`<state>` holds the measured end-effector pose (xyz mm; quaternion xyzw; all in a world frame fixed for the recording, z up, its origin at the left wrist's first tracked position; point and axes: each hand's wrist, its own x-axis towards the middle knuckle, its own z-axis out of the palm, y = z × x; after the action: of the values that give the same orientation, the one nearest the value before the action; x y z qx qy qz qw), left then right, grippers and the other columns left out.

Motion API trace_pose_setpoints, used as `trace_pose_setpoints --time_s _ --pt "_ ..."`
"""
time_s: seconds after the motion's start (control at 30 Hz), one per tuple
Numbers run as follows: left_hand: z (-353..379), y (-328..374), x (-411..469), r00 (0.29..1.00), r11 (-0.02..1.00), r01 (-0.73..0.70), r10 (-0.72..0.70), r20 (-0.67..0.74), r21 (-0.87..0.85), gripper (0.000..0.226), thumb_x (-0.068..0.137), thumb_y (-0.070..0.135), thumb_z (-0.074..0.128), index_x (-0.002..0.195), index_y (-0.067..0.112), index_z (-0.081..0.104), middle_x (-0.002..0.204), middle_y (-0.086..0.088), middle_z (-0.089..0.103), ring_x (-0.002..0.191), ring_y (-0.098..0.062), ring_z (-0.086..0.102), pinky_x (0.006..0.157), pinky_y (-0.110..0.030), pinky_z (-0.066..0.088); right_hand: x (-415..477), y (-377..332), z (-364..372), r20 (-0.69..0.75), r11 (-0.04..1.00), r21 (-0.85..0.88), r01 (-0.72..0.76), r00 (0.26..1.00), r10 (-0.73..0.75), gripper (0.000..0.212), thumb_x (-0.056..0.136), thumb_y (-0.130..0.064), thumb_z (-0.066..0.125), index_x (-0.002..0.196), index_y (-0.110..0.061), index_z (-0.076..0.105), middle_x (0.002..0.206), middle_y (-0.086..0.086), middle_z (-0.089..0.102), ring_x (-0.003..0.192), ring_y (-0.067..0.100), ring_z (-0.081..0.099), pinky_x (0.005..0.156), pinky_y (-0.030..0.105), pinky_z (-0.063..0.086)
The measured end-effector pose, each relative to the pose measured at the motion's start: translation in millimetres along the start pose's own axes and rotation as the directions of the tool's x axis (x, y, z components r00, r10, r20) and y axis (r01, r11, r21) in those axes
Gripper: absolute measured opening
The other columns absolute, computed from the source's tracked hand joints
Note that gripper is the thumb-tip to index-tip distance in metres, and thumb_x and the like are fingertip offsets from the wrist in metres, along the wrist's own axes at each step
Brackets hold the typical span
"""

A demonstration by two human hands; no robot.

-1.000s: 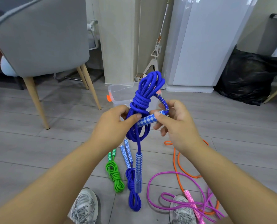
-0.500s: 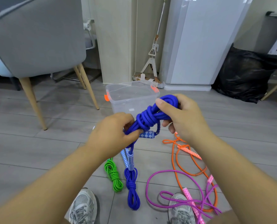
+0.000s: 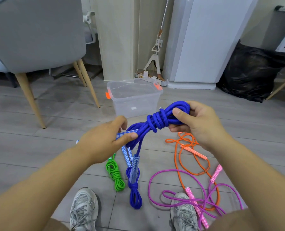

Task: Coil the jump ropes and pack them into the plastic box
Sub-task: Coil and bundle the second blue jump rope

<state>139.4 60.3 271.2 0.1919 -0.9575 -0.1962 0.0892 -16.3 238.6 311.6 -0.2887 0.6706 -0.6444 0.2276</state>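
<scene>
While right grip (image 3: 195,125) clasps the coiled blue rope (image 3: 156,121), left grip (image 3: 105,139) pinches its (checkered) handle (image 3: 123,133).

A grey upholstered chair (image 3: 35,34) on pale wooden legs stands to my left on the grey plank floor (image 3: 38,147). Ahead, a mop (image 3: 155,52) leans between a beige column (image 3: 116,39) and a tall white cabinet (image 3: 203,39). A black bag (image 3: 248,72) slumps beside the cabinet, on its right. My left sneaker (image 3: 83,209) and right sneaker (image 3: 183,214) show below.

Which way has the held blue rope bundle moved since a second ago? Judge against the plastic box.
Yes. The blue rope bundle dropped and tipped sideways: earlier upright across the plastic box, now below its front wall.
</scene>
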Motion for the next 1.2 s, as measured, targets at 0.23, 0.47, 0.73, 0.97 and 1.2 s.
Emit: trace_pose_setpoints --time_s 0.23,0.47,0.73,0.97,1.2 --pt "-11 -16 -7 0.998 0.998 0.06 -0.06 0.0 -0.006 0.019 0.09 0.052 0.046 0.102 0.039 0.054 0.087 0.009 0.057 0.075 -0.009 0.05 0.063 -0.019 0.037 -2 16 -17 0.039 0.992 -0.115 -0.053 0.998 0.058 0.01 0.085 -0.003 0.062 0.094 -0.007 0.062 0.086 0.012 0.07 0.073 0.026 0.071 0.07 0.036 0.059" --pt "-4 -22 -6 0.994 0.989 0.048 -0.06 0.086 0.138 0.02 0.092 0.036 0.055 0.102 0.019 0.055 0.092 0.001 0.058 0.08 -0.018 0.048 0.065 -0.029 0.034 -6 29 -13 0.217 0.852 -0.52 0.062 0.974 0.062 0.03 0.073 -0.003 0.075 0.09 -0.023 0.061 0.09 0.0 0.065 0.082 0.018 0.064 0.076 0.029 0.054" --pt "7 -12 -7 0.996 0.985 0.001 -0.016 0.09 0.171 0.016 0.093 0.038 0.047 0.104 0.027 0.05 0.103 0.006 0.058 0.087 -0.018 0.05 0.069 -0.029 0.034 -14 32 2 0.423 0.379 -0.845 0.378 0.905 0.039 0.029 0.084 -0.02 0.055 0.112 -0.023 0.057 0.1 -0.004 0.04 0.083 0.015 0.048 0.08 0.032 0.043" --pt "7 -11 -8 0.992 0.962 0.079 -0.102 0.075 0.26 0.043 0.083 0.067 0.042 0.088 0.024 0.046 0.068 0.007 0.051 0.069 -0.017 0.048 0.054 -0.027 0.032 -15 35 2 0.494 0.206 -0.852 0.481 0.869 0.015 0.031 0.091 -0.041 0.05 0.115 -0.022 0.053 0.108 -0.003 0.042 0.083 0.017 0.046 0.069 0.032 0.04" --pt "8 -13 -22 0.993 0.995 0.094 -0.096 0.067 0.039 0.041 0.07 0.063 0.045 0.068 0.023 0.047 0.058 0.001 0.05 0.057 -0.016 0.045 0.052 -0.028 0.034 -15 41 -13 0.415 0.155 -0.9 0.408 0.909 0.019 0.026 0.096 -0.036 0.04 0.111 -0.017 0.05 0.11 -0.002 0.049 0.078 0.015 0.039 0.068 0.034 0.039"
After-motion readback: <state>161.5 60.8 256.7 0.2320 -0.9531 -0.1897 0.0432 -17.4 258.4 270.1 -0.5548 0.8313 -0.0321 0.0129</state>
